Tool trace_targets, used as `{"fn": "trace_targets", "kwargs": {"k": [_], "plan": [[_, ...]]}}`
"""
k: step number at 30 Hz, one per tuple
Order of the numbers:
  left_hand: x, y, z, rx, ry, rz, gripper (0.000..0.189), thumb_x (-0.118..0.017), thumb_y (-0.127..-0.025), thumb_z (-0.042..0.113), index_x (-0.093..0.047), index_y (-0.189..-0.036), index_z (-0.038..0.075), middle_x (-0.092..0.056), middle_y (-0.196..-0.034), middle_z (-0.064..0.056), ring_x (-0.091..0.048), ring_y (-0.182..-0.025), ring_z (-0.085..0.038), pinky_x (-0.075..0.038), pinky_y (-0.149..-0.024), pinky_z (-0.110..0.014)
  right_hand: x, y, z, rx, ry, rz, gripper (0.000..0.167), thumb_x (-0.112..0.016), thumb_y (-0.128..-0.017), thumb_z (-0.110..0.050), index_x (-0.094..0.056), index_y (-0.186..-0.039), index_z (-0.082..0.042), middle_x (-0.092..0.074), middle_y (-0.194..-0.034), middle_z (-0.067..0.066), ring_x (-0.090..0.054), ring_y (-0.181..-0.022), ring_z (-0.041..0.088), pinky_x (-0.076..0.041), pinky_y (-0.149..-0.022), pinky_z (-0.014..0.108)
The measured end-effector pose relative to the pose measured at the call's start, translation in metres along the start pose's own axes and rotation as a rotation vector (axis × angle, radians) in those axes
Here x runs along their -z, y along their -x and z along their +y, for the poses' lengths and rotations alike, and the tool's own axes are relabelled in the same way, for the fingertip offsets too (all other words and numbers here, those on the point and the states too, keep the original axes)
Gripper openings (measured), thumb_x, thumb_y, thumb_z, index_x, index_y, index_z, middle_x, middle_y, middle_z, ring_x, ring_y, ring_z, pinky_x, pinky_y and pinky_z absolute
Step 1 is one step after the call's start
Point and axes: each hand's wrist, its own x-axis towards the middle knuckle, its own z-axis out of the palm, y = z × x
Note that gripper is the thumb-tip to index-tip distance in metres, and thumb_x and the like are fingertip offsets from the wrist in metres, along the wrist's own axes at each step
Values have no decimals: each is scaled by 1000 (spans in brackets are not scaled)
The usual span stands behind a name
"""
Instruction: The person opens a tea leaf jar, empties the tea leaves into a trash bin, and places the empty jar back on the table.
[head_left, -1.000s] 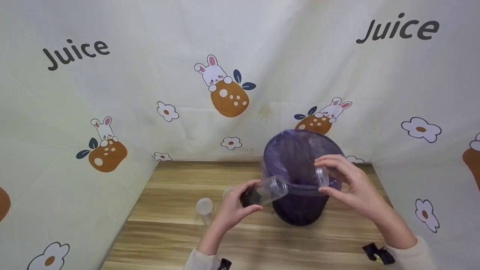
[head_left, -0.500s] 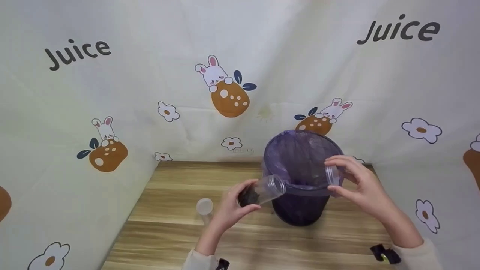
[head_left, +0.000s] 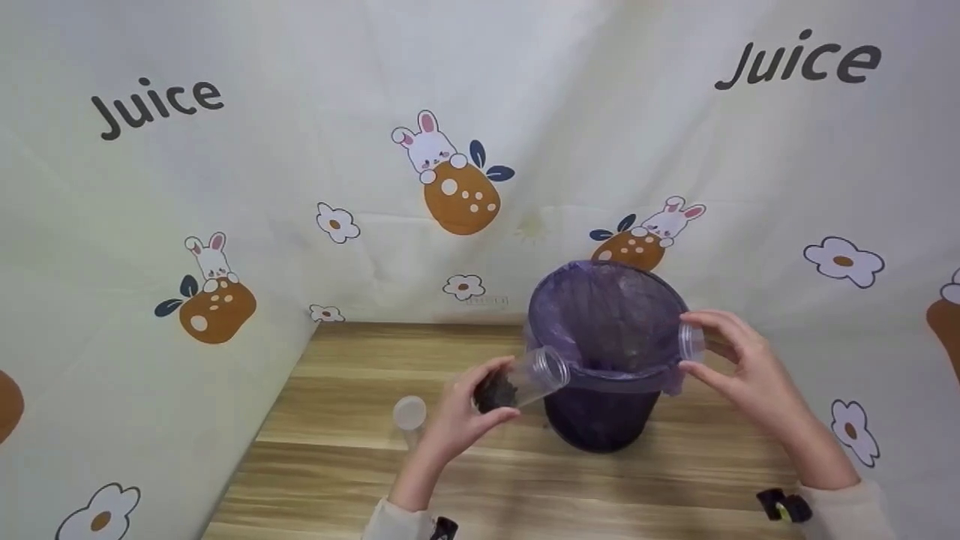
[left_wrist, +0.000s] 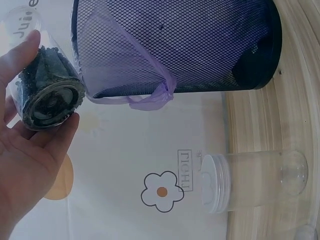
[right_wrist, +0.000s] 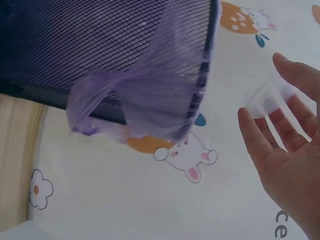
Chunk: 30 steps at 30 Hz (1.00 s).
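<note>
My left hand (head_left: 454, 420) grips a clear plastic jar (head_left: 532, 376), uncapped and tilted with its mouth toward the bin. Dark, grainy bits (left_wrist: 47, 75) lie in the lower part of that jar. Between the fingertips and thumb of my right hand (head_left: 742, 375) is a clear screw lid (head_left: 691, 343), held on edge near the bin's right rim; the lid (right_wrist: 270, 97) also shows in the right wrist view. The dark mesh bin (head_left: 600, 420) stands between the hands, lined with a purple plastic bag (head_left: 555, 330) folded over its rim.
On the wooden table (head_left: 322, 480), left of my left forearm, a second clear jar (left_wrist: 260, 180) stands upright with its lid on. A printed cloth (head_left: 360, 150) with rabbits and flowers hangs around the back and sides.
My right hand has moved to the right with the lid, from over the bin's opening to its right rim. My left hand and the tilted jar have shifted only slightly.
</note>
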Motion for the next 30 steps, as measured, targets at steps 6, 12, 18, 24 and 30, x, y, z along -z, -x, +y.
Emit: {"fn": "trace_targets", "kwargs": {"k": [6,12,18,24,30], "plan": [[1,-1,1,4,22,-2,63,-83,-78,26,-60,-135,15,-68,-128,-5,-65,-115,-22,-55,-99,-36,5,4,19,-97,102,54,56,-79,-81,0,-58,-133,-2,-57,-127,18,-49,-108,-14,-43,-91,-1],[2,-1,1,-22,16,6,63,-82,-79,31,-60,-134,12,-70,-123,-6,-65,-113,-19,-54,-98,-34,7,11,43,-146,170,72,56,-79,-83,-7,-56,-134,-1,-57,-126,21,-42,-107,-18,-39,-87,-5],[2,-1,0,-36,1,16,62,-82,-78,31,-61,-133,12,-71,-121,-3,-66,-111,-18,-54,-98,-33,8,19,65,-182,200,72,56,-80,-83,-10,-57,-133,0,-56,-127,23,-50,-110,2,-37,-84,-7],[2,-1,0,-27,0,16,62,-83,-78,32,-61,-133,16,-71,-122,-1,-66,-112,-18,-54,-98,-34,9,27,85,-242,218,38,56,-79,-84,-11,-55,-133,3,-55,-127,26,-55,-114,40,-48,-84,2],[2,-1,0,-9,-13,10,62,-82,-78,33,-60,-134,18,-70,-123,-1,-66,-113,-18,-54,-99,-36,7,35,99,-287,226,16,57,-78,-84,-8,-53,-133,5,-55,-123,28,-55,-115,44,-58,-86,21]]}}
